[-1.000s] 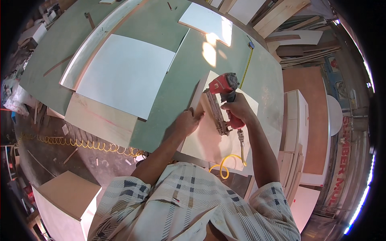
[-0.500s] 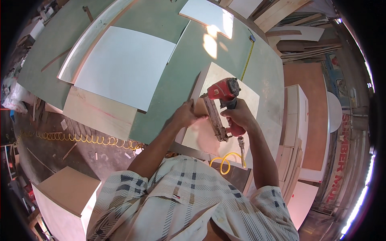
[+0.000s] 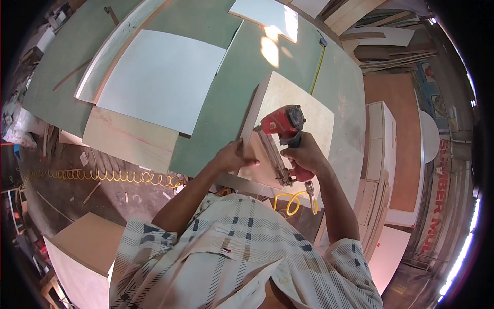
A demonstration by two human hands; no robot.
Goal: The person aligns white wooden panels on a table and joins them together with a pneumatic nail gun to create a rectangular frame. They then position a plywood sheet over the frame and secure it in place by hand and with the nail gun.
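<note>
My right hand [image 3: 309, 157] is closed round the handle of a red and black nail gun [image 3: 278, 121], whose long magazine slants down toward me. A yellow air hose [image 3: 293, 205] runs from the metal fitting at its base. Beneath the gun is a shallow pale wooden box [image 3: 315, 114], lying on the green table with its broad face up. My left hand [image 3: 231, 156] grips the box's left side, thumb over the top face and fingers at the outer wall. The gun partly hides the face, and I cannot tell whether its nose touches the wood.
The green-topped table [image 3: 221, 110] also carries a large white panel [image 3: 159, 80], a bare wood board [image 3: 131, 136], a smaller white panel [image 3: 267, 18] and an extended tape measure [image 3: 318, 67]. Coiled yellow hose [image 3: 113, 176] hangs at the left. Cabinet parts [image 3: 378, 139] stand at the right.
The nail gun has come slightly down and toward me over the box. My left hand has slid a little left and nearer along the box's side, still gripping it.
</note>
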